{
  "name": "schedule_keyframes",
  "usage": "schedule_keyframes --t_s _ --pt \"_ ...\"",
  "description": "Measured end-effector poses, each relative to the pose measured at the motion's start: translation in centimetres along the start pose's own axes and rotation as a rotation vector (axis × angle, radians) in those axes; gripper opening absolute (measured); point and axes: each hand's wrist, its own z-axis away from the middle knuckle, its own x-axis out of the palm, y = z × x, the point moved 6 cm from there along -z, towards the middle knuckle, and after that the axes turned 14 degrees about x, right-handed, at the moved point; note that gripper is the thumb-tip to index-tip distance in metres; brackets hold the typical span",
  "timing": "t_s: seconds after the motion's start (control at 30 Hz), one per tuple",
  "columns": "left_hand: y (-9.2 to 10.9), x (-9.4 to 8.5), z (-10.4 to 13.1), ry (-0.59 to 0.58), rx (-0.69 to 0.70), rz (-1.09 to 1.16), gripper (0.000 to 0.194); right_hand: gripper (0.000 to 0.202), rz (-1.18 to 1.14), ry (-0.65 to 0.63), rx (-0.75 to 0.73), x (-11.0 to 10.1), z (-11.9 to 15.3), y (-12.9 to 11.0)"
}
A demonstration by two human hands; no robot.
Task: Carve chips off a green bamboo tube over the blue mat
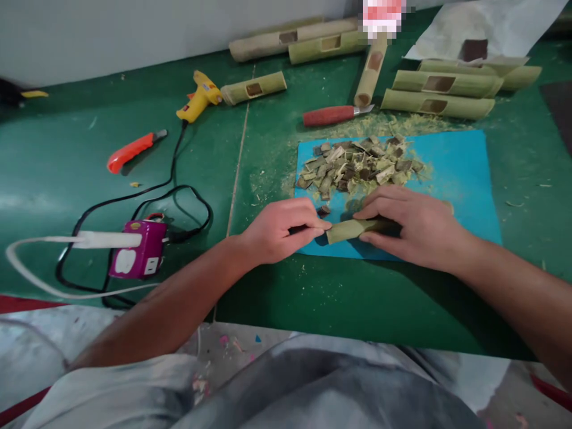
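A bamboo tube [344, 231] is lying on the blue mat [467, 170], close to the mat's near edge and directly between the person's two hands. Its long axis is running mostly from left to right, with the left end sitting a little nearer the body and the right end pointing slightly away. The right hand [409, 217] is covering most of its length: the fingers are bending over the far side while the thumb is bracing the near side, so this hand is gripping the tube from above. The left hand [283, 229] is facing the exposed left end, its thumb and forefinger pressing together in a pinch right at the rim; whether they are catching the rim or something small, I cannot tell. The right hand is thus lying over the tube's body, and the left is standing nearer its open tip. A small dark chip [324, 210] is resting just beyond the left fingertips, and a pile of bamboo chips [357, 164] is spreading behind both hands on the mat. Farther back, a red-handled knife [330, 115] is lying on the green table [268, 292], its blade pointing right.
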Motion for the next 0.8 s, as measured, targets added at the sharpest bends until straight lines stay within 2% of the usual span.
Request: schedule_keyframes --t_s 0.27,0.43,0.63,0.8 --pt "0.0 0.1 0.3 0.037 -0.018 0.012 0.015 0.019 0.001 0.014 -0.003 -0.1 0.0 0.0" --pt "0.8 0.4 -0.1 0.063 0.07 -0.023 0.014 0.02 0.016 0.001 0.013 0.0 -0.1 0.0" --pt "1.9 0.5 0.7 -0.021 0.163 -0.279 0.018 0.022 0.036 -0.003 0.008 -0.1 -0.1 -0.3" --pt "2.3 0.8 0.2 -0.021 0.271 -0.397 0.017 0.023 0.061 0.003 0.006 0.0 -0.5 0.1"
